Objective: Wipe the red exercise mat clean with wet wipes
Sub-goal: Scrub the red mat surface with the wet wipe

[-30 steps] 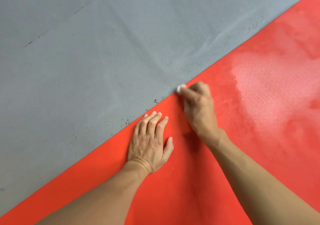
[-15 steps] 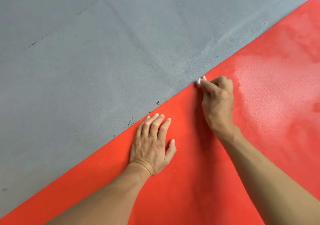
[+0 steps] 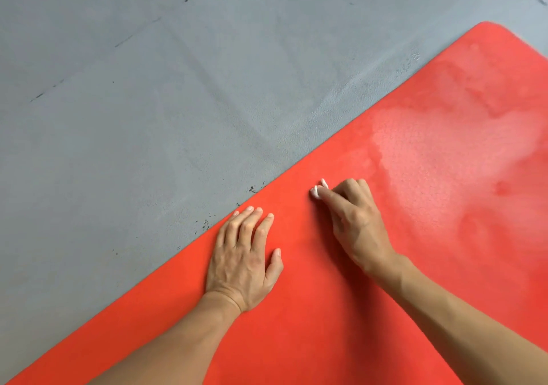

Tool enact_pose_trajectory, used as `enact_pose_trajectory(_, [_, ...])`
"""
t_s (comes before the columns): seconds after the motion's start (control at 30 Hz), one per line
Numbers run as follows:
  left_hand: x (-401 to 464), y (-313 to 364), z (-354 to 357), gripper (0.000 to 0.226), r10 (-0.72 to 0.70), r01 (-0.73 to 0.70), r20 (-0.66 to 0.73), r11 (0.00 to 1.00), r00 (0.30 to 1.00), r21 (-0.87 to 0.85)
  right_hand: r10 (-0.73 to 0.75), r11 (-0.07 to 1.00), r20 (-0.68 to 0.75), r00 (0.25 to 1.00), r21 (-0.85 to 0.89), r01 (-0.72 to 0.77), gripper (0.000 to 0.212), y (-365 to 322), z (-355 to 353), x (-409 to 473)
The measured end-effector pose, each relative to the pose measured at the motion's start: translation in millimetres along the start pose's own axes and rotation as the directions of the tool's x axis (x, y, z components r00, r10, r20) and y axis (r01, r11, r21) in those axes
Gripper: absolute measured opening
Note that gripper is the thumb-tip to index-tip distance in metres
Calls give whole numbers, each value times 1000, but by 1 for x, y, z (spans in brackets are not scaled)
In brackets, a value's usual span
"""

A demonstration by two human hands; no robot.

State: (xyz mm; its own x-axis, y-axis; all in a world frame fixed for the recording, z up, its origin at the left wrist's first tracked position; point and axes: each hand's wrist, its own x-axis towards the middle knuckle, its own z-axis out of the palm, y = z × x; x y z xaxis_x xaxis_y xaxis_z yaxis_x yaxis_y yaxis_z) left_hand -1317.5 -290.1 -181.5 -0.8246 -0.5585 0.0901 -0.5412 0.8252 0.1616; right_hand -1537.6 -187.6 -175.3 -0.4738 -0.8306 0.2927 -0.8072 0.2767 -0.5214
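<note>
**Wet wipe pressed to the red mat near its far long edge**

Currently, a red exercise mat [image 3: 341, 295] is lying flat on a grey floor [image 3: 148, 117], its long edge running diagonally from the lower left toward a rounded corner at the upper right. The left hand [image 3: 243, 263] is being rested palm down on the mat, fingers spread out flat and close together, the fingertips lying just inside the mat's long edge; nothing is being held in its grip. The right hand [image 3: 355, 221] is being kept a little further along that edge, toward the rounded corner, with the fingers curled and pressed together around a small white wet wipe [image 3: 318, 190]. Only a crumpled tip of the wipe is showing past the fingertips, and it is being held against the mat, near the long edge but inside it. Paler, glossy patches are showing on the mat beyond the right hand, toward the rounded corner. Small dark specks are lying on the floor just beside the mat's edge, near the left fingertips.
</note>
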Motion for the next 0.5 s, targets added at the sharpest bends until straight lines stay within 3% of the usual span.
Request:
enact_pose_trajectory(0.07, [0,2,1,62,-5,5,10,1000,1000,0,-39,999,30,999,-21,40,29,2,3,-9])
enact_pose_trajectory(0.17, [-3,4,-1,59,-13,13,-4,1000,1000,-4,37,999,16,999,-33,-36,30,-3,4,-8])
enact_pose_trajectory(0.3, [34,24,-6,47,-30,25,-69,997,997,-74,79,997,7,997,-16,-79,19,-5,4,-5])
enact_pose_trajectory(0.43, [112,65,10,46,-107,80,-92,962,990,-259,168,986,-75,983,13,-168,15,-5,4,-4])
enact_pose_trajectory(0.5, [130,77,22,48,-69,52,-68,971,995,-234,255,967,-151,955,42,-252,14,-3,5,-1])
